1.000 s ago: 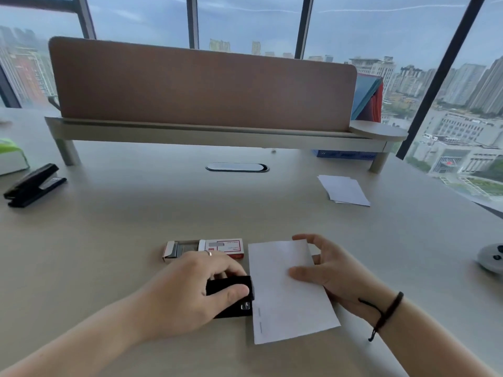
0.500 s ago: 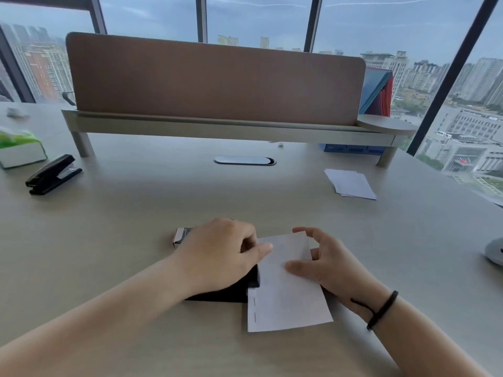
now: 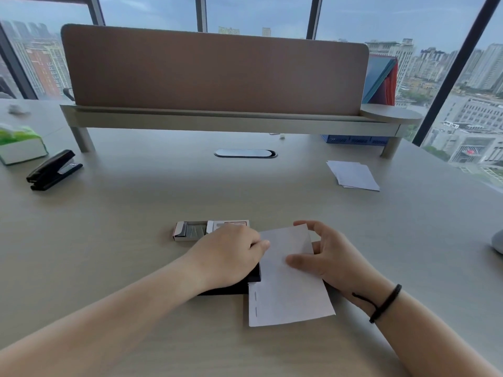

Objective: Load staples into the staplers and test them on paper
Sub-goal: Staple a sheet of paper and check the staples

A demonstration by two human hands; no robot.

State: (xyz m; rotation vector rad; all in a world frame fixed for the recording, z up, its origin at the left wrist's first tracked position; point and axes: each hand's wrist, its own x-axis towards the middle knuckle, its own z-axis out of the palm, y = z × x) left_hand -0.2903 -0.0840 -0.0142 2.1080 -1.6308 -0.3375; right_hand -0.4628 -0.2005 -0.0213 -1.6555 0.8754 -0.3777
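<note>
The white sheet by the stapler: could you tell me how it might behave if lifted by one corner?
The sheet looks thin, so it would probably droop. Its stapled left edge may be slightly stiffer. Likely very light, sliding easily on the smooth desk.

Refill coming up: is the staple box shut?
No, the staple box lies open, its inner tray slid out to the left.

The sheet at centre is white, with short dark staple marks down its left edge. The central stapler and the far-left stapler are black. The staple box is white with red print, and its staples are grey. The tissue box is green and white, the table pale beige and the divider panel brown.
</note>
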